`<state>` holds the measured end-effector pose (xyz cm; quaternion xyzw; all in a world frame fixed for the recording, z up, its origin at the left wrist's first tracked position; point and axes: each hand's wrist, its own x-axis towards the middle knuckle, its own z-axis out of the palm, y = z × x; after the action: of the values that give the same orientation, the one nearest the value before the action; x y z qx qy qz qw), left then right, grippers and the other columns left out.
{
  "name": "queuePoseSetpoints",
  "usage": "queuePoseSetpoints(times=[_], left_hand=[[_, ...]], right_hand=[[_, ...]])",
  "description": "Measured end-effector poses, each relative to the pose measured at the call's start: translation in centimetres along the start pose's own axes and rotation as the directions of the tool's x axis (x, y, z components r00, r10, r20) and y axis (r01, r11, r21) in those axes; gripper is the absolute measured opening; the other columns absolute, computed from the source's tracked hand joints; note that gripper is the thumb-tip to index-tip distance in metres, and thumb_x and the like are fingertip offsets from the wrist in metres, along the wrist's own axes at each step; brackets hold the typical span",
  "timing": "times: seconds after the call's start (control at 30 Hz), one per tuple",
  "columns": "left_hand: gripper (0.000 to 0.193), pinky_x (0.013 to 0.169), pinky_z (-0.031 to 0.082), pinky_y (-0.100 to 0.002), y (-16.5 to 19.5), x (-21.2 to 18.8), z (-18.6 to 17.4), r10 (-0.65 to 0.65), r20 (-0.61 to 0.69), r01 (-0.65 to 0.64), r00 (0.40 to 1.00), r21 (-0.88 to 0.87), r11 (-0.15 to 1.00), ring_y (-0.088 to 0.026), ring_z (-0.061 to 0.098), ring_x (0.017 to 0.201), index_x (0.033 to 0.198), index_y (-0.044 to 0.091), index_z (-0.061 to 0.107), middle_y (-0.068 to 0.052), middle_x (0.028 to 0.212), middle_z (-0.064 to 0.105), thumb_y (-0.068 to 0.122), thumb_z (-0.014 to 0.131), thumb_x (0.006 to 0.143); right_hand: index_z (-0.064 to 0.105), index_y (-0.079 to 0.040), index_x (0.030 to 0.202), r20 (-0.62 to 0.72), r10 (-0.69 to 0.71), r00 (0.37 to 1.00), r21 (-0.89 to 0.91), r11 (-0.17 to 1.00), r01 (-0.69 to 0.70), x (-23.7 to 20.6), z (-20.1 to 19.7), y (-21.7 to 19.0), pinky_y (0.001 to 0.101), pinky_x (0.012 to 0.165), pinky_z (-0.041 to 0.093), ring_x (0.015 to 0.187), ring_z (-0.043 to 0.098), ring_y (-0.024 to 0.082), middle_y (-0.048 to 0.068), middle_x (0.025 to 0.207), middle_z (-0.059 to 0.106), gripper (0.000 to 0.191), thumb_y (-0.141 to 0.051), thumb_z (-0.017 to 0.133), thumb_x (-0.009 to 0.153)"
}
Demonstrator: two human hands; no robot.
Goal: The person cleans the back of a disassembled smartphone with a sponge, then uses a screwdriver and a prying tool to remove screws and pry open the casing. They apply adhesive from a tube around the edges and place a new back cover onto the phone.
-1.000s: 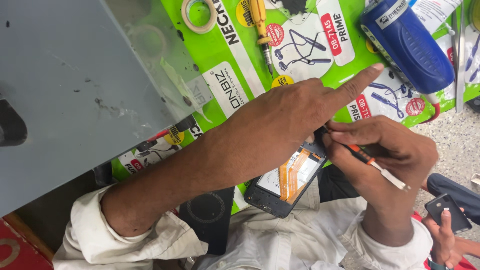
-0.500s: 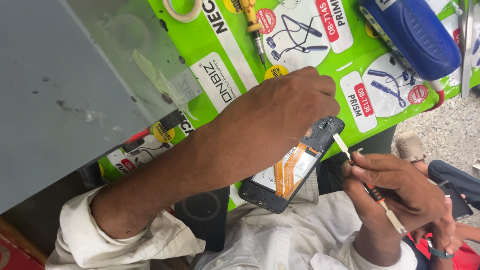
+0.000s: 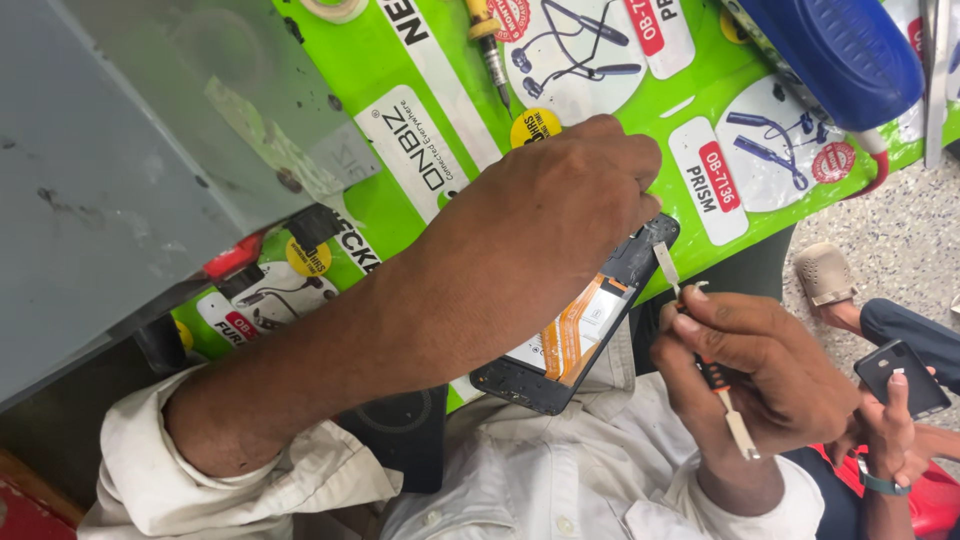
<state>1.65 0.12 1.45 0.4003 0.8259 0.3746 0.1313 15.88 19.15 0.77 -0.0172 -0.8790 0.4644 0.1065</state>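
Note:
My left hand [image 3: 560, 195] grips the top end of an opened black phone [image 3: 560, 345], holding it tilted over the edge of the green mat [image 3: 720, 110]. An orange flex cable and a white panel show inside the phone. My right hand [image 3: 750, 360] holds a thin tool [image 3: 700, 345] with a pale flat tip and a red-and-black shaft. Its tip rests at the phone's upper right corner, next to my left fingers.
A grey metal box [image 3: 140, 150] fills the left. A blue tool [image 3: 840, 45], a screwdriver [image 3: 490, 45] and a tape roll [image 3: 330, 8] lie on the mat. At the lower right another person's hand [image 3: 890, 425] holds a dark phone [image 3: 900, 375]. A sandalled foot [image 3: 825, 275] rests on the floor.
My left hand curled its pointing finger down onto the phone's top end. My right hand turned the tool and brought its pale tip up to the phone's corner.

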Motion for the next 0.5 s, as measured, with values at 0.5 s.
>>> queuePoseSetpoints(times=[0.5], left_hand=[[0.013, 0.086, 0.054, -0.040, 0.1, -0.1, 0.3, 0.025, -0.064, -0.024, 0.998, 0.012, 1.000, -0.031, 0.064, 0.100, 0.093, 0.000, 0.062, -0.016, 0.096, 0.062, 0.013, 0.060, 0.095]], right_hand=[[0.068, 0.004, 0.094, -0.066, -0.008, 0.998, -0.045, 0.999, 0.005, -1.1, 1.4, -0.2, 0.0279, 0.081, 0.060, 0.094, 0.074, 0.024, 0.021, 0.103, 0.072, 0.020, 0.013, 0.081, 0.083]])
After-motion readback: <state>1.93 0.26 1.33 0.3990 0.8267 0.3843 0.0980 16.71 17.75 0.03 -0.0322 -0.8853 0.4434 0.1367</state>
